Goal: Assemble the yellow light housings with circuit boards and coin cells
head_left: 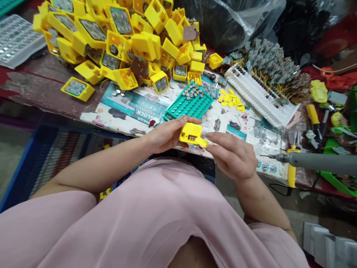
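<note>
My left hand (164, 136) grips a small yellow plastic box (190, 133) with a perforated face and an open slot on its side. My right hand (232, 154) is pinched on a small yellow cover piece (203, 144) pressed against the box's lower right edge. Both hands hover over the table's near edge, above my lap. Just beyond them lies a green tray (189, 102) holding several button cells.
A big heap of yellow housings (119, 37) fills the back left. Small yellow covers (231, 100) lie by a white rack of wired circuit boards (264, 82). A grey electric screwdriver (315, 162) lies at right. A blue crate (41, 156) sits below left.
</note>
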The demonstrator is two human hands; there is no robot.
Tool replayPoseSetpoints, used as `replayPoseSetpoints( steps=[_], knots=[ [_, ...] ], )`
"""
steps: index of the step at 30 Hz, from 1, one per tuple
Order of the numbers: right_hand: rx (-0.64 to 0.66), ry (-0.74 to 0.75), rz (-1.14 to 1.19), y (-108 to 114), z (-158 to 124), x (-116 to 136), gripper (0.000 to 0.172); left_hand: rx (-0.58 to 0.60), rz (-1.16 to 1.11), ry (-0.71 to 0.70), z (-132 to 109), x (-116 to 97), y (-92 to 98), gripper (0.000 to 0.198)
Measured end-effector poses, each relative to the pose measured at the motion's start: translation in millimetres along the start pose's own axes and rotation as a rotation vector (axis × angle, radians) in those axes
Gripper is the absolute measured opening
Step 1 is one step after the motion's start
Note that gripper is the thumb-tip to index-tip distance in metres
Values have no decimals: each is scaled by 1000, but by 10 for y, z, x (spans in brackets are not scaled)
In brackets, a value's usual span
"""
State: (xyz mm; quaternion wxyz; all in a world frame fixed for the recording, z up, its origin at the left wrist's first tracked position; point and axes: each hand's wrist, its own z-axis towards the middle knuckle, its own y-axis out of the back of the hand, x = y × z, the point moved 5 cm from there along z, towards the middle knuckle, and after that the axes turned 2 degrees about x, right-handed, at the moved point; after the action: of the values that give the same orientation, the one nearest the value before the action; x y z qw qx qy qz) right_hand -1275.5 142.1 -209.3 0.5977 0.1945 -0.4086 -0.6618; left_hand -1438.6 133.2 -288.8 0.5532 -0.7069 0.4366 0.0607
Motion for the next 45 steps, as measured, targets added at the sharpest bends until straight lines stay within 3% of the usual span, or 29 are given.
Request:
replayPoseSetpoints(
  steps=[2, 4, 10, 17, 21, 24, 30, 37, 41, 45],
  knots=[
    [-79, -170, -32, 8, -48, -45, 35, -34, -33, -92, -31, -63, 6, 26],
    [-131, -233, -99, -12, -71, -32, 36, -58, -51, -164, -55, -95, 7, 33],
    [-205, -167, -229, -136, 4, 100, 32, -72, -90, -272, -54, -42, -7, 46],
    [-235, -200, -259, -317, 42, 102, 28, -87, -34, -342, -70, 8, -6, 44],
    [-265, -198, -278, -332, 61, 108, 27, -95, -1, -375, -78, 5, -27, 44],
    [-217, -179, -275, -319, 89, 115, 25, -102, 0, -402, -82, -4, -27, 44],
    [-63, -198, -298, -379, 16, 102, 31, -151, -53, -354, -96, 34, -1, 42],
    [-140, -240, -241, -398, -76, -40, 26, -141, -206, -249, -31, 86, -19, 37],
    [-161, -347, -149, -323, -67, -111, 31, -95, -222, -194, -26, 64, -61, 33],
    [-219, -304, -209, -296, -76, -52, 38, -56, -163, -184, -32, 55, -110, 42]
  ],
)
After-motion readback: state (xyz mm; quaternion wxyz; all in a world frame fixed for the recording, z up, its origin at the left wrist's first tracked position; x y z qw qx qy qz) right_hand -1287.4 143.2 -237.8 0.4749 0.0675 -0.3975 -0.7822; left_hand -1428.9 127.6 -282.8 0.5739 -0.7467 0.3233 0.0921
